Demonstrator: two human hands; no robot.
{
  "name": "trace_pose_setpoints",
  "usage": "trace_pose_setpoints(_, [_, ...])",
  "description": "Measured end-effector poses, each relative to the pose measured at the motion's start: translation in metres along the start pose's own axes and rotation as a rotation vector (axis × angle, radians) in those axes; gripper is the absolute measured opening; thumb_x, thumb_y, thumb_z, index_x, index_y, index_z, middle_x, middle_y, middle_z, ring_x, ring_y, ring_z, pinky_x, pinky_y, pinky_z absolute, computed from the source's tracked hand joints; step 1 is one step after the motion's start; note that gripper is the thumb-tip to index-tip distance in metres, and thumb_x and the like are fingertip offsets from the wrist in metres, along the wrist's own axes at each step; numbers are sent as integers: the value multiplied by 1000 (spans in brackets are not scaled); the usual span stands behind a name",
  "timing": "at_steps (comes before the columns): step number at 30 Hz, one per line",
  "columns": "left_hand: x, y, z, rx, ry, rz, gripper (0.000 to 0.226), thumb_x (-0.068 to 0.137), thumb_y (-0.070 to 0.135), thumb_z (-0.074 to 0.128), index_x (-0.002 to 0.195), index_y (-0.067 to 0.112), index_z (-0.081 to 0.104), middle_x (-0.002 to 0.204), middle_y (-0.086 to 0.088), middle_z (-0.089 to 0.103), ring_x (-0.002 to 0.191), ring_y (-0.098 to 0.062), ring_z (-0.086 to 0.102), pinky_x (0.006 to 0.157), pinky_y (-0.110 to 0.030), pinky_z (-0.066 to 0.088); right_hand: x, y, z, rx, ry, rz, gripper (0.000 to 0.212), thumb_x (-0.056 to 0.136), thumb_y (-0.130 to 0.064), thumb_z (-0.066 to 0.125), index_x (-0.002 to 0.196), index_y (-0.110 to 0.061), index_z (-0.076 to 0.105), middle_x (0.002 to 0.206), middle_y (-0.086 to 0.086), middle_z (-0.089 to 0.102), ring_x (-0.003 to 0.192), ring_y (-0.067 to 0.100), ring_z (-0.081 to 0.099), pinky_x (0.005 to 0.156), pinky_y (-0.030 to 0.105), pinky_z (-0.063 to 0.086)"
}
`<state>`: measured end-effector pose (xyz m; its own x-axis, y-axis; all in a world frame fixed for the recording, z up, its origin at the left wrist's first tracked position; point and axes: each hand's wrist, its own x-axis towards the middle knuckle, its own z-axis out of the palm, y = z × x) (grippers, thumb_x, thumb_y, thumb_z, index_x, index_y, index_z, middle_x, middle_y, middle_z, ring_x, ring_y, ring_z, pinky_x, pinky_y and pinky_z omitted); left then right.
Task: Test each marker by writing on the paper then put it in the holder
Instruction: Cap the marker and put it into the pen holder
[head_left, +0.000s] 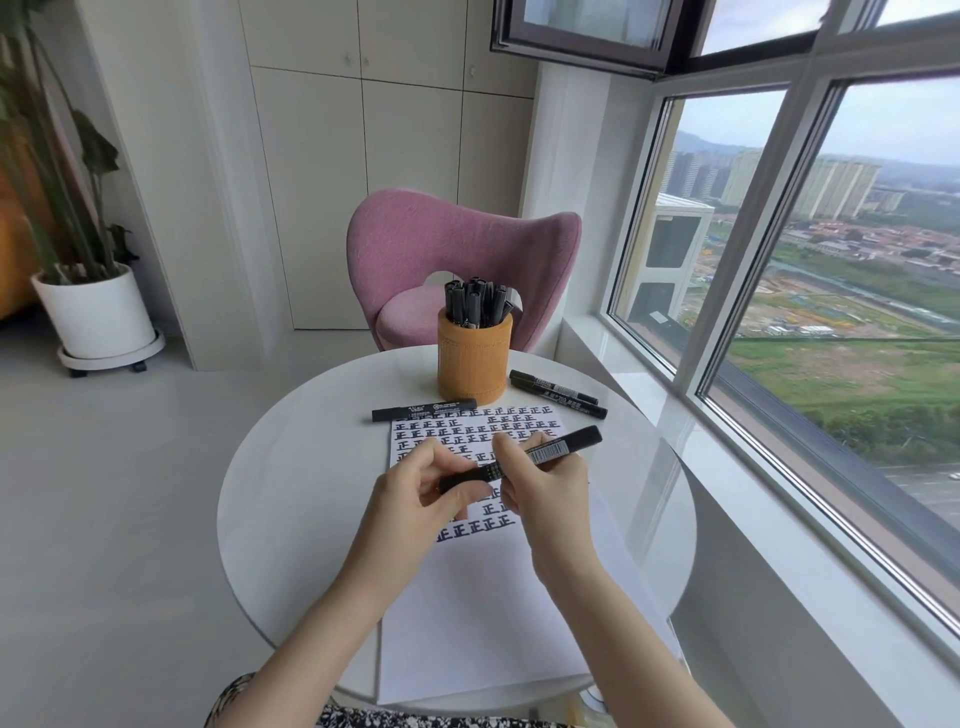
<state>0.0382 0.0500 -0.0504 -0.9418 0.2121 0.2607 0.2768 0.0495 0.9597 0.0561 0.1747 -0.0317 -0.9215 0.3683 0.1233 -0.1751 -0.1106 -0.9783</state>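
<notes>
A tall window (831, 312) is seen along the 3 o'clock side of the room, and pale cupboards (405, 156) are set across the 12 o'clock wall. A round white table (291, 509) is placed beside the window. A pink chair (462, 249) is drawn up just beyond its 12 o'clock edge. A potted plant (98, 312) is stood on the floor at 10 o'clock, well apart from the table.

A sheet of paper (467, 613) is laid from the table's centre to its 6 o'clock edge. The far half is covered with rows of dark written characters, and the near half is blank. An orange holder (474, 364) is stood upright at 12 o'clock on the table, just beyond the paper, and is packed with stored markers (475, 301) set on end.

The left hand (410, 499) and the right hand (545, 483) are raised together above the written rows. One black marker (566, 448) is held between them, slanted from 8 o'clock to 2 o'clock. Its 8 o'clock end is pinched by the left fingers and thumb, and its barrel is gripped by the curled right fingers. Whether the pinched end is capped cannot be told.

A pair of markers (558, 392) is laid side by side at 1 o'clock on the table. A single marker (423, 410) is laid flat at 11 o'clock, along the paper's far edge.
</notes>
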Motion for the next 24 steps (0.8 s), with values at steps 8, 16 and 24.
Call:
trace_pose_setpoints(8, [1, 11, 9, 71, 93, 59, 16, 74, 8, 76, 76, 12, 61, 73, -3, 71, 58, -14, 56, 63, -24, 49, 5, -6, 4, 77, 5, 37, 48, 85, 4, 53, 52, -18, 27, 45, -8, 22, 42, 10, 18, 40, 17, 23])
trace_pose_setpoints(16, [7, 8, 6, 101, 75, 48, 9, 82, 14, 70, 83, 15, 61, 73, 2, 68, 64, -10, 60, 63, -23, 49, 12, -4, -4, 44, -124, 141, 53, 88, -22, 67, 52, -20, 29, 47, -6, 20, 44, 13, 18, 42, 19, 19])
trace_pose_setpoints(24, [39, 22, -11, 82, 173, 138, 15, 84, 7, 65, 91, 20, 65, 81, 2, 70, 67, -6, 64, 66, -14, 50, 35, -9, -29, -33, -29, 207, 48, 86, -51, 60, 98, -5, 62, 53, -1, 39, 46, 11, 30, 45, 19, 22])
